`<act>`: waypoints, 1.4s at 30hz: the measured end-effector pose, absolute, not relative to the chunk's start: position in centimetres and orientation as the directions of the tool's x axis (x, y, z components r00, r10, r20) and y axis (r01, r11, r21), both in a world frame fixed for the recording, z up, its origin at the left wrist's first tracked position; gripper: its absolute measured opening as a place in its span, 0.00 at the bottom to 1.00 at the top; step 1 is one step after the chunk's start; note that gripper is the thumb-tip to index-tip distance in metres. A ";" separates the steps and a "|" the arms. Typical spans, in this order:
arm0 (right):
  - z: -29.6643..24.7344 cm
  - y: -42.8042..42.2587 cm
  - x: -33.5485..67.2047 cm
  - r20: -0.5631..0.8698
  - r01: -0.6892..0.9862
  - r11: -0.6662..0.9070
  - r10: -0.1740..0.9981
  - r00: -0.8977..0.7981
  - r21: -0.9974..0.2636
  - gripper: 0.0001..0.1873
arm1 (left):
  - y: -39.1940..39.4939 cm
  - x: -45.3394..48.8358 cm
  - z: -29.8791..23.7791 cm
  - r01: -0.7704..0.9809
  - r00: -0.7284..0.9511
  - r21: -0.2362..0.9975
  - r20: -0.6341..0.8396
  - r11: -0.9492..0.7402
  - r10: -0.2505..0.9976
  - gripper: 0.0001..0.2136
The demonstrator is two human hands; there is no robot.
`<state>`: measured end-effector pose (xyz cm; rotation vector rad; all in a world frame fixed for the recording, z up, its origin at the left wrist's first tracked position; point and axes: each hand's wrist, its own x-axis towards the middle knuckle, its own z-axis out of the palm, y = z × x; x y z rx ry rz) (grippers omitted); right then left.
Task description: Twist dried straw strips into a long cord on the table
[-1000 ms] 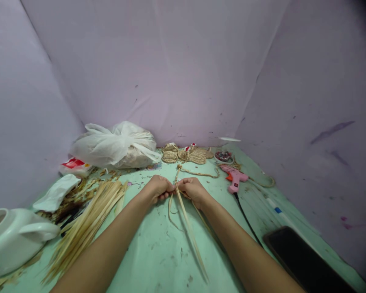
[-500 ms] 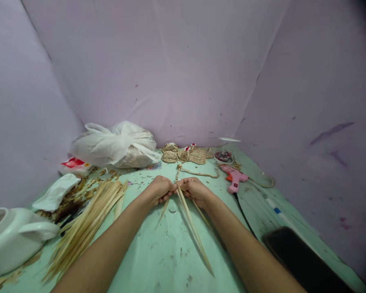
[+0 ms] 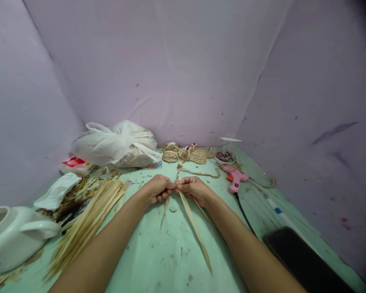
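Note:
Close together over the middle of the green table, my left hand and my right hand pinch a braid of dried leaf strips. The finished braid runs away from my fingertips and bends off to the right on the tabletop. Loose strips hang toward me: a broad pale strip between my forearms, a thin strip under my left hand, and another beside my right wrist. My fingers cover the crossing point of the strips.
Left lie a bundle of dried strips, a white ceramic pot, and a tied white plastic bag. Woven straw pieces stand against the back wall. On the right are a pink glue gun, its black cord, and a dark phone-like slab.
The broad strip has turned and its tip has shifted slightly left. My fingers have moved a little at the braid, both hands still pinching it. The view has shifted slightly.

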<state>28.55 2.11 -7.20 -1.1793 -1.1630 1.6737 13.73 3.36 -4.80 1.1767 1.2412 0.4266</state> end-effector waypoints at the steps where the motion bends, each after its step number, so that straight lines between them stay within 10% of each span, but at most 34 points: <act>1: -7.2 2.1 28.4 -0.255 -0.049 -0.276 0.932 -0.256 -0.960 0.04 | 3.4 13.7 -4.8 0.325 0.337 0.858 -0.499 0.399 0.798 0.05; 11: -7.1 2.1 27.9 -0.134 0.421 -0.095 0.989 -0.064 -0.902 0.00 | 2.6 15.4 -5.6 0.417 0.133 0.877 -0.318 0.238 0.939 0.08; 16: -4.2 0.3 27.7 0.022 0.857 0.002 1.000 0.011 -0.515 0.05 | 2.2 16.1 -5.7 0.422 0.112 0.885 -0.265 0.196 0.958 0.09; 26: -1.9 -2.4 24.6 0.011 0.967 0.088 0.996 -0.088 -0.240 0.12 | 2.0 15.4 -4.9 0.245 0.101 0.883 -0.435 0.401 0.895 0.07; 34: -1.9 -0.3 27.6 0.011 0.801 0.061 0.998 -0.068 -0.596 0.10 | 3.2 13.6 -4.9 0.274 0.303 0.885 -0.450 0.375 0.840 0.03; 37: -2.7 1.1 28.7 -0.152 0.446 -0.198 0.979 0.137 -0.873 0.08 | 3.4 13.2 -4.7 0.261 0.346 0.886 -0.457 0.384 0.820 0.05; 42: -4.5 1.2 27.2 -0.476 -0.037 -0.492 0.857 -0.197 -0.870 0.07 | 3.5 13.3 -4.9 0.291 0.363 0.886 -0.452 0.361 0.815 0.05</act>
